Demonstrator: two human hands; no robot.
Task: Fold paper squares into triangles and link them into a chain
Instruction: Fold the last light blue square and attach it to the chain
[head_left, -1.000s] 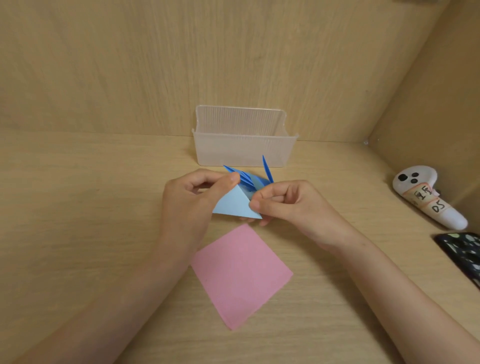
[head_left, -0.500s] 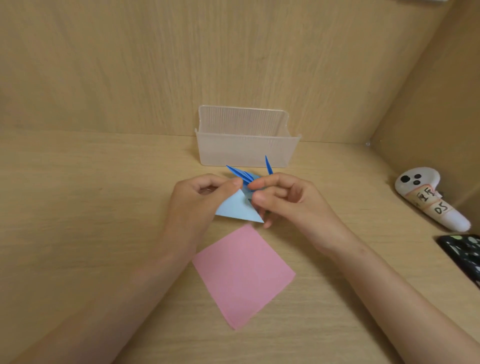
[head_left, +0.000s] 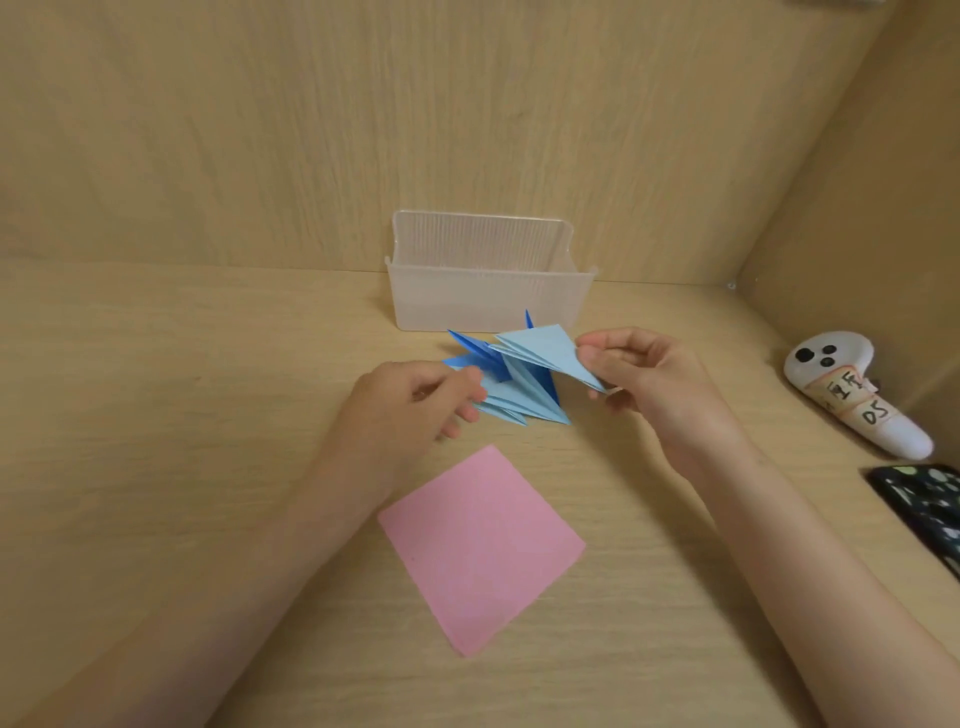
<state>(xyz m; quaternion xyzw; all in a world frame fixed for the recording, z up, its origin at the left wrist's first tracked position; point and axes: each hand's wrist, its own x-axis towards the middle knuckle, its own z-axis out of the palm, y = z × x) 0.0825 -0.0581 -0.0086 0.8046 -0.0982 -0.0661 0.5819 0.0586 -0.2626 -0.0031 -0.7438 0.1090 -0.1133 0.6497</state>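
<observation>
Hanging low over the wooden worktop (head_left: 156, 415), the left hand (head_left: 410, 405) has its fingers curled, and the thumb and forefinger pinch the left end of the blue chain (head_left: 519, 402). This chain of folded triangles, some dark blue and some light blue, is just in front of a clear plastic box (head_left: 488, 301) that stands by the back wall. Nearer to the person, a flat pink paper square (head_left: 480, 545) lies on the worktop, apart from the chain. To the right, the right hand (head_left: 654, 384) pinches a light blue triangle (head_left: 545, 356) between the thumb and curled fingers. The left tip of the triangle comes over the chain, but I cannot tell if the two are joined. At the far right lie a white controller (head_left: 852, 395) with a handwritten label and a dark patterned object (head_left: 924, 509) at the edge.
</observation>
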